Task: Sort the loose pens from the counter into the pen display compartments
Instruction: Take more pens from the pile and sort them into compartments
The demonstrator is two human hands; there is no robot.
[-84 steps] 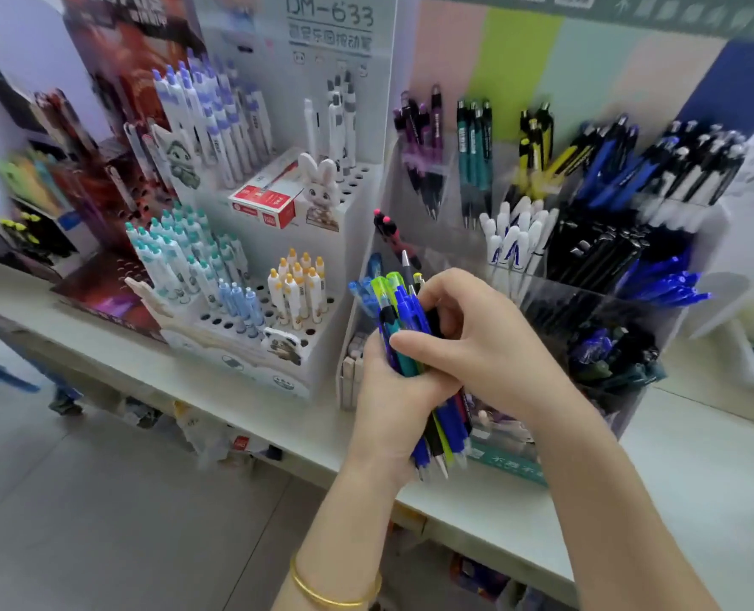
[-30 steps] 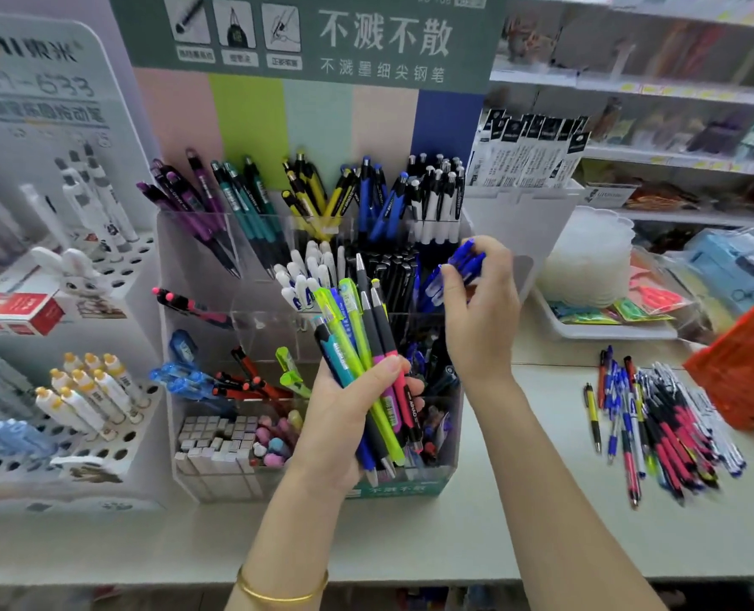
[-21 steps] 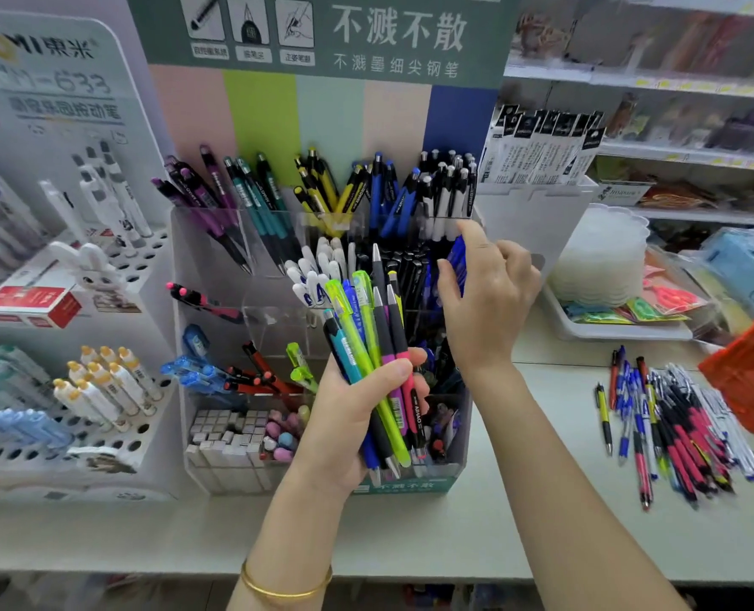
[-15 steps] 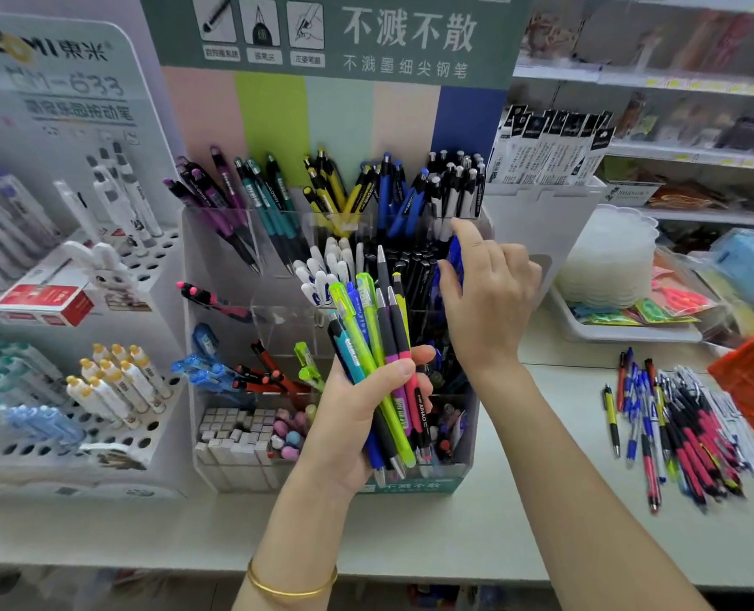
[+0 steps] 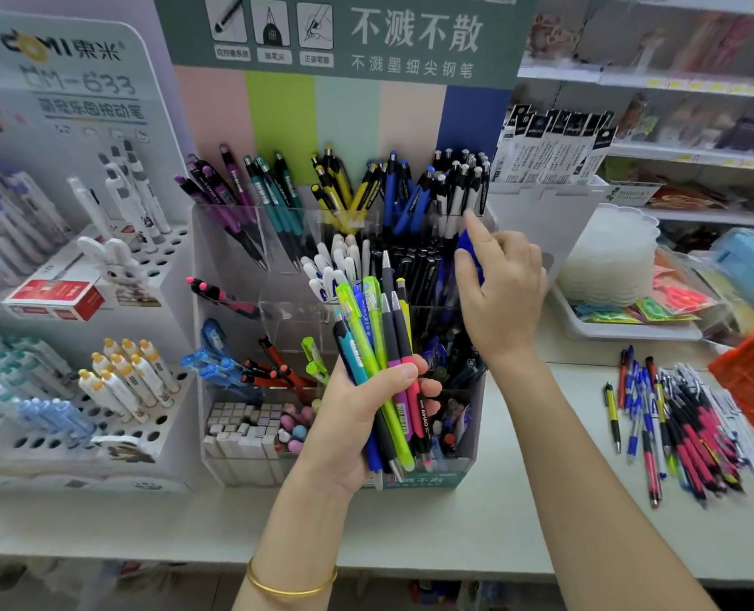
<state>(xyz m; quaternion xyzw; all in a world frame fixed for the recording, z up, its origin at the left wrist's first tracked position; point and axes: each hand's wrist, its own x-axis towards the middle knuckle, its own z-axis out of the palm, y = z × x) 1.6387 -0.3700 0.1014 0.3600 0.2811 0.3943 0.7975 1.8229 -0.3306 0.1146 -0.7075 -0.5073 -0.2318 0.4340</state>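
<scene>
My left hand [image 5: 357,416] grips a mixed bundle of pens [image 5: 384,346], tips down. Just beyond it, my right hand [image 5: 498,293] pinches blue pens [image 5: 470,258] over the clear pen display [image 5: 203,302]. Loose pens [image 5: 684,425] lie on the counter [image 5: 498,522], well right of that hand.

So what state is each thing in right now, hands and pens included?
pen display, compartments partly filled
left hand, grips the pen bundle
pen bundle, fanned, tips down, in front of the display
right hand, pinches blue pens over the display's right side
blue pens, mostly hidden by the hand
loose pens, piled flat on the counter, untouched
</scene>
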